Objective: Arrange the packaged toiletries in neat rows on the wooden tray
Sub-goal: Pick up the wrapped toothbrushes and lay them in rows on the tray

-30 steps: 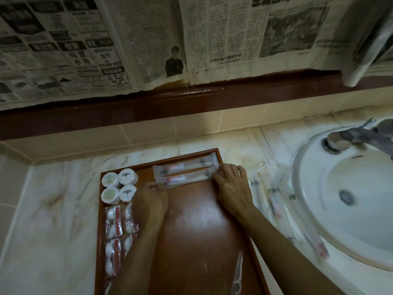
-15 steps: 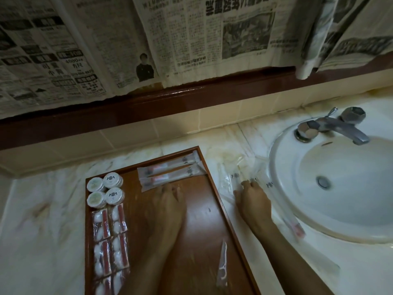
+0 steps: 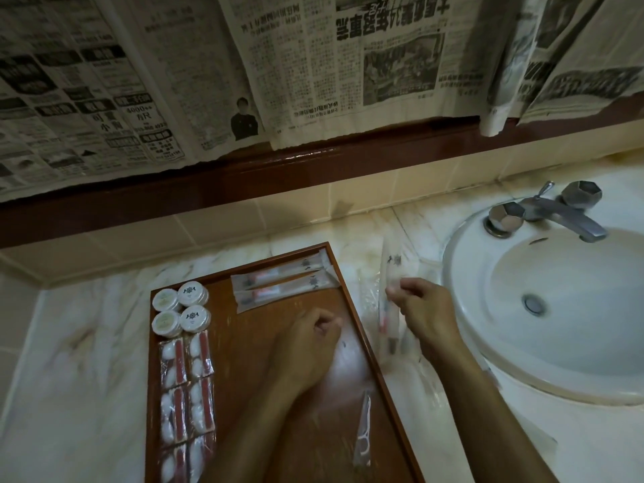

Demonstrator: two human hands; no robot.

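light: dim, warm | glare: soft sheen on wooden tray (image 3: 244,343) and sink (image 3: 543,343) | blur: right hand (image 3: 423,308) and its packet (image 3: 388,301) smeared | edges: wide-angle bending

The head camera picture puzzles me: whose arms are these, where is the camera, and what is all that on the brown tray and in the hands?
There is no machine here. A person wears a camera on the head, so it looks down along their own two arms at a bathroom counter beside a washbasin.

On the wooden tray lie hotel toiletries: four round white containers at the far left corner, below them two columns of clear cotton-swab packets, two wrapped toothbrush kits along the far edge, and a floss pick near the right rim.

The right hand pinches another long wrapped toothbrush kit, lifted beside the tray; the picture is blurred there. The left hand hovers over the tray with fingers curled; it seems to hold nothing, though I cannot be sure.

Newspaper hangs over the wall above.
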